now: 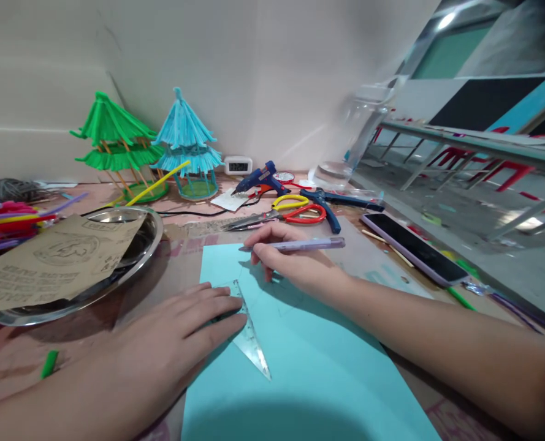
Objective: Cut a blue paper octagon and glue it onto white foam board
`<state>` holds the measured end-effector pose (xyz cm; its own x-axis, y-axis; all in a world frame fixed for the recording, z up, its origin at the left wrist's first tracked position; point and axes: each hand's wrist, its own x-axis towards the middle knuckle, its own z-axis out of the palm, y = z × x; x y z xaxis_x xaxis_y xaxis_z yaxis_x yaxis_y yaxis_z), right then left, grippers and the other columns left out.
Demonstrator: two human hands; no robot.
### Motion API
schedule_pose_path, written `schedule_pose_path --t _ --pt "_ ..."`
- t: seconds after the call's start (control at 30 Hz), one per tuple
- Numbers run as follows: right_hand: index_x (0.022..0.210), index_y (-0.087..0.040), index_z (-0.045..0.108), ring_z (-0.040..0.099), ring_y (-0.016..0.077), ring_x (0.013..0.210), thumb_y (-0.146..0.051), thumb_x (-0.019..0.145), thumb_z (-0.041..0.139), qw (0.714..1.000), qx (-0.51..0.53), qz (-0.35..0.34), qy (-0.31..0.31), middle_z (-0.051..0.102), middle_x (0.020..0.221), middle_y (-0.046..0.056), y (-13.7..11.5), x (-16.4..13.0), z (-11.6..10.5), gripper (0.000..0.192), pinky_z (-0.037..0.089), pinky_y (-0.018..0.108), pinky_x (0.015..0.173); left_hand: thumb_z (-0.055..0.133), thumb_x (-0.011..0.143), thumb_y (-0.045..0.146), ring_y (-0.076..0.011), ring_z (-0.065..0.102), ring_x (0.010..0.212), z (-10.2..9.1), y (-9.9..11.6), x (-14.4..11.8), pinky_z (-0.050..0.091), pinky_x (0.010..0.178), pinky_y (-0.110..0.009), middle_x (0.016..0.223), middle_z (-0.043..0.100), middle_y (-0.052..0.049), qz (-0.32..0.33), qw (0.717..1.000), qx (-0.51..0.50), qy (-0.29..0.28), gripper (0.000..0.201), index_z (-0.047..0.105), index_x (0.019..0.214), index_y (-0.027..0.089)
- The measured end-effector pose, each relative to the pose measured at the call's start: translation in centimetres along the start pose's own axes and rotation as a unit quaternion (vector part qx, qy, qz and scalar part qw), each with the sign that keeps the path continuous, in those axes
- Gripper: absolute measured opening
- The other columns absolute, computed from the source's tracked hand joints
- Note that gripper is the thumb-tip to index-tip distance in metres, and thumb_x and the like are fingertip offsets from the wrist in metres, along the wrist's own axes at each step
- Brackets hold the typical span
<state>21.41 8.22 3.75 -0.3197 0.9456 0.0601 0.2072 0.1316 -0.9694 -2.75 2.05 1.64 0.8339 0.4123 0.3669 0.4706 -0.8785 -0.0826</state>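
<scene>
A sheet of light blue paper (318,361) lies on the table in front of me. My left hand (180,337) rests with its fingers stretched out, pressing a clear set square (252,349) onto the paper's left part. Between the fingers of my right hand (295,263) is a pale purple pen (309,244), held nearly level. Its tip points left, over the paper's far edge, and whether it touches the sheet I cannot tell. Some faint lines show on the paper.
Beyond the paper lie scissors (300,212), pliers (330,202) and a blue glue gun (256,179). A phone (412,248) is at right. On the left stands a metal tray (155,229) with cardboard on it. Green (109,125) and blue (184,125) tiered models stand by the wall.
</scene>
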Motion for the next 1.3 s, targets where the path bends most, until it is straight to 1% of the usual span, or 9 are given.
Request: schedule_pose_path --t 0.27,0.47,0.63,0.73,0.83,0.93,1.1,1.2,1.3 --pt "0.085 -0.018 0.059 0.050 0.0066 0.049 -0.026 0.090 0.058 0.998 -0.050 -0.038 -0.019 0.064 0.067 -0.004 0.1 -0.4 0.0 0.009 0.041 0.021 0.051 0.037 0.102 0.020 -0.0247 0.066 0.120 0.1 -0.3 -0.2 0.058 0.099 -0.041 0.138 0.066 -0.006 0.001 1.000 -0.017 -0.013 0.043 0.061 0.137 0.026" --pt "0.086 -0.019 0.057 0.051 0.0073 0.050 -0.029 0.092 0.057 0.998 -0.042 -0.030 -0.019 0.064 0.068 -0.004 0.3 -0.3 0.0 0.012 0.041 0.021 0.049 0.047 0.098 0.025 -0.0266 0.052 0.138 0.6 -0.5 -2.0 0.054 0.106 -0.043 0.161 0.039 0.002 -0.010 0.995 -0.020 -0.097 0.063 0.030 0.159 0.034" --pt "0.085 -0.020 0.056 0.052 0.0087 0.052 -0.031 0.093 0.056 0.999 -0.040 -0.028 -0.020 0.063 0.068 -0.003 0.4 -0.3 0.0 0.013 0.043 0.021 0.049 0.043 0.095 0.017 -0.0280 0.047 0.141 0.9 -0.6 -2.1 0.053 0.105 -0.045 0.165 0.032 0.000 0.014 0.995 0.006 -0.102 0.070 0.024 0.161 0.028" --pt "0.084 -0.019 0.057 0.052 0.0085 0.053 -0.028 0.092 0.056 0.998 -0.042 -0.037 -0.023 0.063 0.069 -0.003 0.3 -0.4 0.0 0.012 0.044 0.022 0.052 0.044 0.092 0.016 -0.0281 0.049 0.140 1.1 -0.7 -1.9 0.054 0.104 -0.045 0.165 0.031 -0.002 0.021 0.995 0.021 -0.099 0.072 0.023 0.161 0.027" --pt "0.084 -0.019 0.057 0.052 0.0087 0.054 -0.027 0.092 0.057 0.998 -0.047 -0.040 -0.022 0.063 0.070 -0.003 0.1 -0.4 0.0 0.011 0.042 0.022 0.051 0.045 0.090 0.013 -0.0262 0.052 0.137 1.2 -0.7 -1.8 0.054 0.105 -0.043 0.164 0.033 0.000 0.012 0.996 0.013 -0.091 0.075 0.025 0.160 0.032" --pt "0.084 -0.020 0.057 0.052 0.0089 0.054 -0.026 0.091 0.056 0.998 -0.054 -0.036 -0.022 0.062 0.069 -0.003 0.1 -0.4 0.1 0.010 0.041 0.021 0.050 0.046 0.088 0.012 -0.0255 0.056 0.133 1.2 -0.6 -1.5 0.054 0.104 -0.042 0.158 0.044 0.001 0.005 0.998 -0.010 -0.063 0.073 0.033 0.156 0.036" --pt "0.085 -0.020 0.058 0.051 0.0088 0.053 -0.025 0.091 0.057 0.998 -0.044 -0.031 -0.024 0.062 0.069 -0.003 0.2 -0.3 0.0 0.008 0.041 0.021 0.049 0.042 0.089 0.012 -0.0254 0.064 0.123 1.0 -0.7 -0.7 0.058 0.098 -0.040 0.146 0.060 -0.001 0.029 0.999 0.001 -0.045 0.063 0.046 0.149 0.031" --pt "0.085 -0.020 0.058 0.052 0.0087 0.054 -0.025 0.092 0.056 0.998 -0.042 -0.033 -0.027 0.063 0.071 -0.003 0.4 -0.3 -0.1 0.009 0.041 0.021 0.049 0.040 0.092 0.012 -0.0237 0.066 0.121 1.1 -0.7 -0.7 0.058 0.097 -0.037 0.145 0.061 0.000 0.031 0.999 0.015 -0.041 0.061 0.047 0.149 0.031" --pt "0.085 -0.020 0.058 0.053 0.0085 0.055 -0.025 0.092 0.056 0.998 -0.043 -0.037 -0.028 0.063 0.071 -0.003 0.4 -0.3 -0.1 0.008 0.042 0.021 0.050 0.042 0.096 0.016 -0.0237 0.062 0.127 1.4 -0.8 -1.0 0.056 0.101 -0.037 0.150 0.055 0.002 0.025 0.998 0.011 -0.058 0.059 0.043 0.152 0.034"
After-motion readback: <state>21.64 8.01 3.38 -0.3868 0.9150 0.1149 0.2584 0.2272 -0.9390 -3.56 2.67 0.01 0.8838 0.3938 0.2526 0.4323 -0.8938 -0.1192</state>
